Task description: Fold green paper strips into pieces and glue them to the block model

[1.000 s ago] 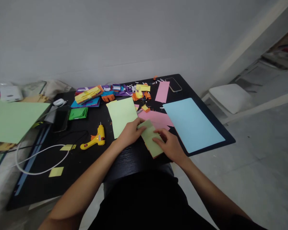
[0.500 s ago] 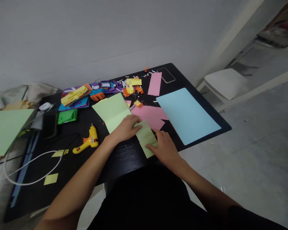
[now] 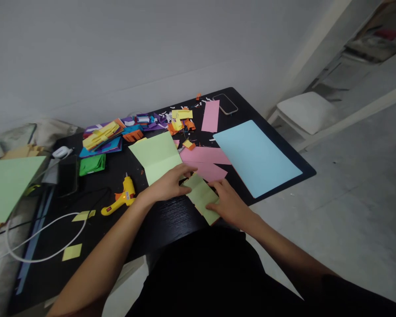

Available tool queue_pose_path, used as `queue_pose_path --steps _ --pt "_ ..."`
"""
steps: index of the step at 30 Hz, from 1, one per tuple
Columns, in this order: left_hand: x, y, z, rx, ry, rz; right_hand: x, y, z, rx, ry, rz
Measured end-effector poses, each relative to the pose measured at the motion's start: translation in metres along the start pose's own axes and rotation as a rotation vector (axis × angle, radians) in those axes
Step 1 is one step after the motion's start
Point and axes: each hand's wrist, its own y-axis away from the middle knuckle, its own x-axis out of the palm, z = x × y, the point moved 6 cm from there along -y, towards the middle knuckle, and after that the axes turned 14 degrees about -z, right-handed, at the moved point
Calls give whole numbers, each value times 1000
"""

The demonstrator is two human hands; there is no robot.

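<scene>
A folded light-green paper (image 3: 200, 196) lies slanted near the front edge of the black table, between my hands. My left hand (image 3: 171, 182) is at its upper left end, thumb and fingers closed on that edge. My right hand (image 3: 229, 201) grips its right side, with the thumb on top. Behind my left hand rests a larger creased light-green sheet (image 3: 160, 152). Pink paper pieces (image 3: 206, 155) lie just beyond the folded paper, with a metal tool partly hidden beside them.
A yellow glue gun (image 3: 127, 191), a white cable (image 3: 49, 259) and a dark phone (image 3: 68, 175) are on the left. Colourful folded papers (image 3: 104, 135) and scraps line the back. A blue sheet (image 3: 257, 158) lies right, a phone (image 3: 226, 105) behind it, a white stool (image 3: 305, 112) beyond.
The folded green paper has shifted slightly toward me, and my right hand has moved down with it. My left hand's fingers now reach over its upper end. The view has tilted slightly.
</scene>
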Motion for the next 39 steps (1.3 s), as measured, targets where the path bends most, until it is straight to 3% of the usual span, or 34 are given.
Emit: queue_pose_path --steps 4,8,13,17,23,29,35,39 --pt "1 4 -13 73 -12 -14 0 -1 5 -25 57 34" --pt "9 8 -19 76 -66 75 1 -2 15 -38 49 93" --pt "9 13 -23 57 -93 97 0 -3 23 -123 17 105" --pt "-3 33 -29 46 -92 29 0 -3 39 -271 -35 148" --pt "-19 90 -27 -12 -74 -185 -3 -6 63 -537 -9 90" --pt "-13 127 -9 -107 -24 -385 6 -10 44 -373 -127 100" --pt "-1 127 6 -274 173 -551 9 -12 34 -235 -342 75" --pt "3 127 12 -280 267 -629 15 -17 27 -205 -425 177"
